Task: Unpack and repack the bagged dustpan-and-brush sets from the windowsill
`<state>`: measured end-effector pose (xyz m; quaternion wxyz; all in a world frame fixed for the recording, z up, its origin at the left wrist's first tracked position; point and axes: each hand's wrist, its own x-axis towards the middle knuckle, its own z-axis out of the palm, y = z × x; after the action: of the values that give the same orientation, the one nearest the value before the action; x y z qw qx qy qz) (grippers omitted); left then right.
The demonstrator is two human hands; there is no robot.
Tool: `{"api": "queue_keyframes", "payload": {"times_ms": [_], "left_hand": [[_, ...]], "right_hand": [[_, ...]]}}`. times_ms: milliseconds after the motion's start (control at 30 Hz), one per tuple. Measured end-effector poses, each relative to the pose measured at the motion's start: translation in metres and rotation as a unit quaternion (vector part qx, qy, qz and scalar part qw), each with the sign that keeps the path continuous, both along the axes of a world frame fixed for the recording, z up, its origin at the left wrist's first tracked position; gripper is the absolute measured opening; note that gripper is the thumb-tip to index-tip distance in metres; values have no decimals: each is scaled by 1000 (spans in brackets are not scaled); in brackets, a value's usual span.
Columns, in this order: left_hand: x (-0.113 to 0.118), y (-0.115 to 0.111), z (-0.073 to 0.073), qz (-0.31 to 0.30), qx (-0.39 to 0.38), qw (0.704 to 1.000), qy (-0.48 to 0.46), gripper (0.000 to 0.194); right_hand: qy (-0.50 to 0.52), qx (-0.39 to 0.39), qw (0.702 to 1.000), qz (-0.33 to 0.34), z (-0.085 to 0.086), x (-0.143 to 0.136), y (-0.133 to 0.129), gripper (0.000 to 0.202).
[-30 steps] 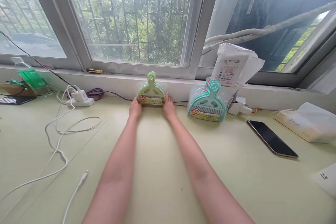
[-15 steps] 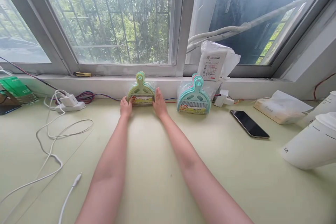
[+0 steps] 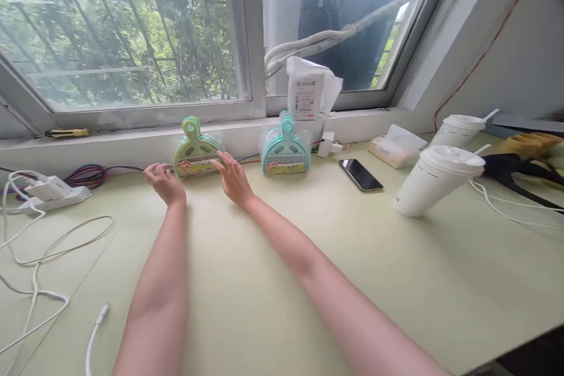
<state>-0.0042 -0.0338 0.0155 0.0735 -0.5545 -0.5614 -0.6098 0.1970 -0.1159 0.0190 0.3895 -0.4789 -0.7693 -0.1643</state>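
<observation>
A stack of green dustpan-and-brush sets (image 3: 194,147) in clear wrap stands upright against the wall under the window, a yellow label across its front. My left hand (image 3: 167,185) is just left of it, fingers loosely bent and holding nothing. On the other side, my right hand (image 3: 235,181) is open with fingers apart, its fingertips overlapping the stack's right edge in view; whether they touch it I cannot tell. Farther right, a second wrapped stack of teal dustpan-and-brush sets (image 3: 286,147) leans upright, with no hand on it.
A phone (image 3: 361,174), tissue pack (image 3: 394,147) and lidded white cups (image 3: 434,179) stand to the right. A white package (image 3: 306,94) rests on the sill. At left are a power strip (image 3: 57,197), white cables (image 3: 37,270) and a yellow-handled tool (image 3: 68,133).
Both hands have come away from the sides of the green stack and toward me, the fingers loosening. The camera view has turned right, showing more of the table's right side.
</observation>
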Motion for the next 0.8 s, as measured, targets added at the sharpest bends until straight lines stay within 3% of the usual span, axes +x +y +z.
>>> {"api": "queue_keyframes", "payload": {"times_ms": [133,267,333,433,533,633,700,800], "left_hand": [[9,-14,-5,-55,-53,996,52,19],[27,-48,-13,-123,-96,982,105,17],[37,-72,-15,-159,-98,974,131,18],[45,-105,-14,-193,-103,964,153,24],[47,-130,-11,-195,-116,961,158,27],[46,-149,-10,-182,-125,963,152,27],[46,-159,-10,-180,-133,963,151,27],[48,-175,-12,-192,-147,956,166,30]], "right_hand": [[-52,13,998,41,5,17,-74,60],[-110,-7,989,103,2,59,-169,60],[-69,11,994,81,-6,95,-212,60],[68,101,991,-46,-21,165,-263,63],[163,157,953,-201,-24,251,-297,69],[199,162,920,-297,-7,335,-317,84],[222,114,916,-316,9,377,-321,94],[295,36,916,-268,28,409,-313,99]]}}
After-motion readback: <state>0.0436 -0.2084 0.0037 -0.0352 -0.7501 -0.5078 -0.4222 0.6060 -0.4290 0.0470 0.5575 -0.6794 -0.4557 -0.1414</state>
